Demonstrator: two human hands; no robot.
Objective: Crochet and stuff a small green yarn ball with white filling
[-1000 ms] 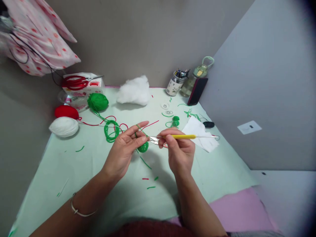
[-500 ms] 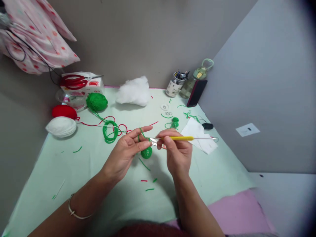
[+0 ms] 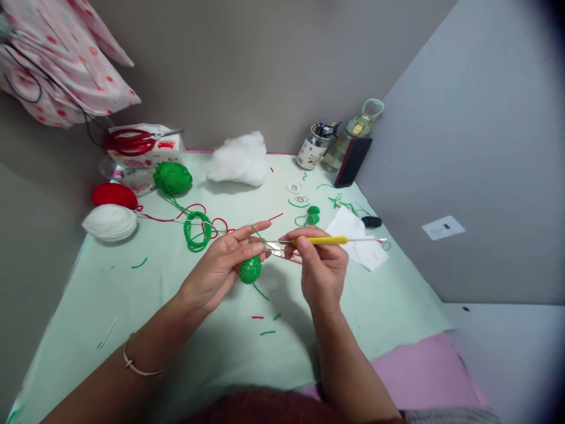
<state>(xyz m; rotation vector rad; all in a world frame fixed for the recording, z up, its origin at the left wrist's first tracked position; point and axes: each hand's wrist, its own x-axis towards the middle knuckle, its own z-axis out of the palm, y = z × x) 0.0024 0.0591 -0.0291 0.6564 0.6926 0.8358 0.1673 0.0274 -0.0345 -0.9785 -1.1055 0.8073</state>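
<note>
My left hand [image 3: 220, 268] pinches a small green crocheted ball [image 3: 250, 270] between thumb and fingers, with a green yarn strand running over its forefinger. My right hand [image 3: 320, 265] is closed on a yellow-handled crochet hook [image 3: 324, 240], held level, its metal tip pointing left at the ball. Small metal snips [image 3: 277, 249] lie on the pale green cloth [image 3: 176, 306] just under the two hands. The strand leads back to a green yarn loop [image 3: 197, 229] and a green yarn ball [image 3: 172, 178].
Red yarn [image 3: 115, 195] and white yarn [image 3: 109, 222] lie at the left, by a box with red scissors [image 3: 132, 141]. White stuffing [image 3: 238, 159], a pen jar [image 3: 312, 151], a bottle [image 3: 348, 141], a phone [image 3: 353, 162] and tissue [image 3: 359, 241] are at the back right.
The green ball swung down from my left fingers, then came back up into the pinch. The hook stayed nearly level, with both hands shifting only slightly.
</note>
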